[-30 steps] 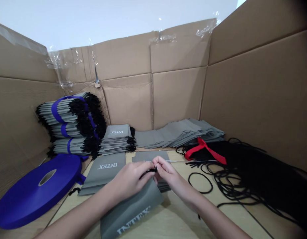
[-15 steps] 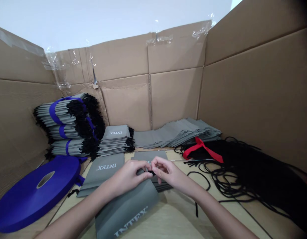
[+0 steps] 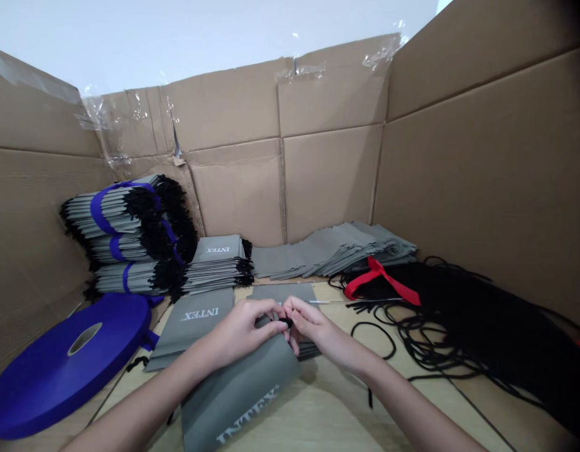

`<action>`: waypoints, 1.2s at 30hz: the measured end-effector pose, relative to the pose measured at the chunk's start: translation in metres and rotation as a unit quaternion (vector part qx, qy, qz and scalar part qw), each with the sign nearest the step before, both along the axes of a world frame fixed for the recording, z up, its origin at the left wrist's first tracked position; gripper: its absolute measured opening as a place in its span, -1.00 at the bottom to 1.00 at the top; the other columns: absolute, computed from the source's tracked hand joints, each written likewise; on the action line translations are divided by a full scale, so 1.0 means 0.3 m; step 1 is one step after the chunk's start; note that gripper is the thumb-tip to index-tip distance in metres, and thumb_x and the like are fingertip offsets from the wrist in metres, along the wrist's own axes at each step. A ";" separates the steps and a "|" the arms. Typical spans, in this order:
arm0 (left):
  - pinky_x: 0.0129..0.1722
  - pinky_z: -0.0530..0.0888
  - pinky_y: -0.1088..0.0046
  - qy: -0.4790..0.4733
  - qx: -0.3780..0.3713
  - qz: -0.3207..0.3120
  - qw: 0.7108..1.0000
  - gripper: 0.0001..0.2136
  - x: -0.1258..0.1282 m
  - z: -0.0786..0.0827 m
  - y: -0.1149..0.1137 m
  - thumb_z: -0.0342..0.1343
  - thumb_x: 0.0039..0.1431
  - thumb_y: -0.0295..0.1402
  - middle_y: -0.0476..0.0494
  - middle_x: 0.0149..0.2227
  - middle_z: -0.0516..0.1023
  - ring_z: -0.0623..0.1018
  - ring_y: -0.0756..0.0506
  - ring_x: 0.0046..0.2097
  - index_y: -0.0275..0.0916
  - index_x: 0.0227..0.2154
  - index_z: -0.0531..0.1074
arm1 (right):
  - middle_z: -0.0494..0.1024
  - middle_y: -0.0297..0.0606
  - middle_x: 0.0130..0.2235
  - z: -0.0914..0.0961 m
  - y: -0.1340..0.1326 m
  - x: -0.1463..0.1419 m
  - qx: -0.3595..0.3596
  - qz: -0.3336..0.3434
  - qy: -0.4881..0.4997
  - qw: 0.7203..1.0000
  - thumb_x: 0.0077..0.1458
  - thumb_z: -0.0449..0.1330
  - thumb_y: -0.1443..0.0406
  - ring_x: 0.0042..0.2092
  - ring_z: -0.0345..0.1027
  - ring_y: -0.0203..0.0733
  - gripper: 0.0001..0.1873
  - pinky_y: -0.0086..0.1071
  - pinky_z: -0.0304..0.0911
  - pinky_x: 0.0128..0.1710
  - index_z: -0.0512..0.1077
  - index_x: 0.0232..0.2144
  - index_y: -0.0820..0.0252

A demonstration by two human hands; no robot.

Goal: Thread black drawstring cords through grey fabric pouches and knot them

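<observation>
Head view, and both the left hand (image 3: 240, 329) and right hand (image 3: 313, 326) pinch their fingertips (image 3: 277, 317) narrow on a black cord end (image 3: 286, 322), right at the top of a grey INTEX bag (image 3: 238, 395) lying by the bench's (image 3: 337, 414) near edge. A blue ribbon roll (image 3: 68, 364) sits front left, black cords (image 3: 440, 351) right.

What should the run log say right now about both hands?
left hand: pinching black cord end | right hand: pinching same end | below hands: grey INTEX bag | nearby: blue ribbon roll, black cord pile

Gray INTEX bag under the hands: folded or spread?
Spread: the gray INTEX bag lies unfolded, logo up, under the left hand and right hand.
</observation>
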State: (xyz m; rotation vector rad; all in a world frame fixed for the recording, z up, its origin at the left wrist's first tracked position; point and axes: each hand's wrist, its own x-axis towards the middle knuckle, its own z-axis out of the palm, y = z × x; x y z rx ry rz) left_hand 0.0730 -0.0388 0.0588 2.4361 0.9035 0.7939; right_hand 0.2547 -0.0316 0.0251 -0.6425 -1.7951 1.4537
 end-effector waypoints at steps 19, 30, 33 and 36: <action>-0.35 0.31 0.56 -0.028 -0.061 0.011 0.998 -0.79 -0.015 -0.005 0.023 0.03 0.16 -0.26 -0.02 -0.39 0.55 0.45 -0.01 -0.35 -0.29 -0.36 0.48 | 0.36 -0.42 -0.49 -0.020 0.012 -0.011 -0.031 -0.016 0.055 0.998 0.14 -0.04 -0.04 -0.48 0.27 -0.31 -0.64 -0.43 0.17 -0.46 0.17 -0.37 0.12; -0.31 0.33 0.53 -0.008 -0.086 0.034 0.996 -0.80 -0.016 -0.009 0.034 0.07 0.11 -0.26 -0.05 -0.35 0.54 0.45 -0.03 -0.30 -0.30 -0.34 0.48 | 0.10 -0.53 -0.67 -0.038 -0.002 -0.040 0.036 -0.060 0.009 0.997 0.11 0.00 -0.05 -0.62 -0.13 -0.42 -0.54 -0.49 -0.22 -0.63 0.17 -0.58 0.17; -0.32 0.32 0.54 -0.018 -0.101 0.022 0.994 -0.80 -0.014 -0.004 0.030 0.07 0.12 -0.27 -0.05 -0.35 0.55 0.45 -0.03 -0.31 -0.30 -0.35 0.48 | 0.17 -0.53 -0.71 -0.037 0.000 -0.039 -0.034 -0.029 0.040 0.998 0.07 0.04 -0.05 -0.67 -0.15 -0.44 -0.56 -0.48 -0.30 -0.66 0.18 -0.55 0.17; -0.32 0.30 0.55 -0.032 -0.103 0.005 0.994 -0.81 -0.012 0.001 0.018 0.07 0.12 -0.27 -0.04 -0.34 0.55 0.45 -0.03 -0.29 -0.28 -0.34 0.49 | 0.20 -0.54 -0.73 -0.044 -0.004 -0.042 -0.108 -0.007 0.096 0.990 0.04 0.09 -0.02 -0.70 -0.21 -0.47 -0.60 -0.48 -0.33 -0.67 0.18 -0.55 0.17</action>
